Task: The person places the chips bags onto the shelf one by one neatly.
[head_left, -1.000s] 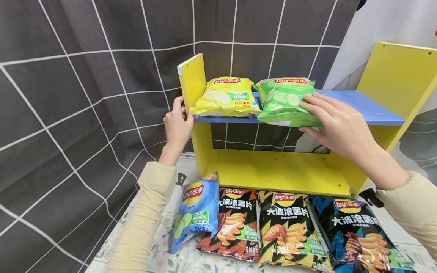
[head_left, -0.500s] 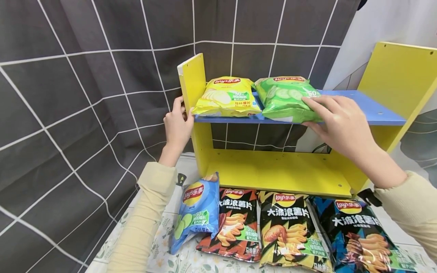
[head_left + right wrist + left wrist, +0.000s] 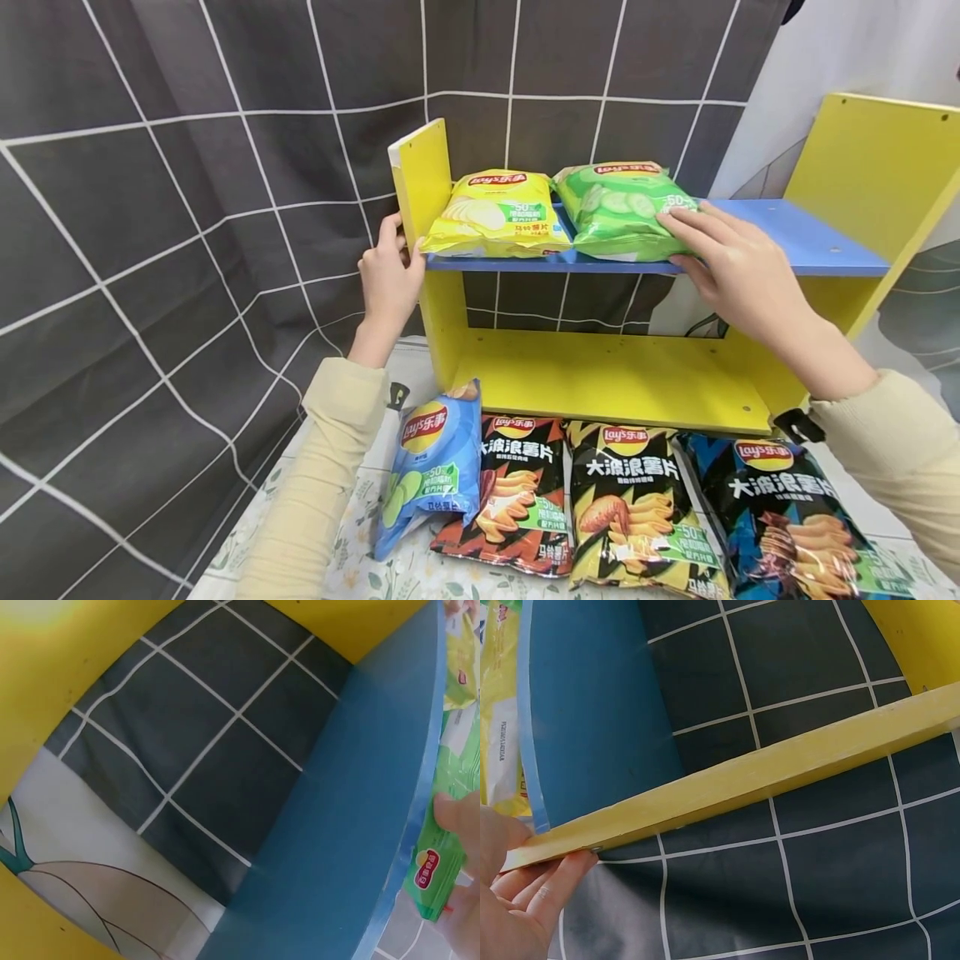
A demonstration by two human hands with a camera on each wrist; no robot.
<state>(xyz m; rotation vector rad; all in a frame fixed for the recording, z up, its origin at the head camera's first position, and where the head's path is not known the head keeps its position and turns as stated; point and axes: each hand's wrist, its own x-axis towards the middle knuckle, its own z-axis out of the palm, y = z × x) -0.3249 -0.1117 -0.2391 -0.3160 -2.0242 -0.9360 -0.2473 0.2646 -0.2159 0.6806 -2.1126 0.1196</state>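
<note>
A yellow-and-blue shelf unit [image 3: 611, 379] stands against a dark grid curtain. My left hand [image 3: 390, 279] grips the front edge of its left yellow side panel [image 3: 742, 774], thumb on the inner side and fingers on the outer. On the blue upper shelf board [image 3: 795, 242], a yellow bag of chips [image 3: 498, 215] lies beside that panel. To its right is a green bag of chips [image 3: 626, 210], face up on the board. My right hand [image 3: 738, 262] holds the green bag's right end, fingers on top; the right wrist view shows the thumb [image 3: 448, 811] against its underside.
In front of the unit, several chip bags lie on a floral cloth: a blue bag [image 3: 431, 462], a red-and-black bag [image 3: 513, 492], a black-and-gold bag [image 3: 637, 504] and a black-and-blue bag [image 3: 795, 517]. A yellow side panel [image 3: 873, 167] rises at the right end.
My right hand has moved the green bag back and slightly left, from overhanging the blue board's front edge to lying on the board. The left hand stays on the side panel.
</note>
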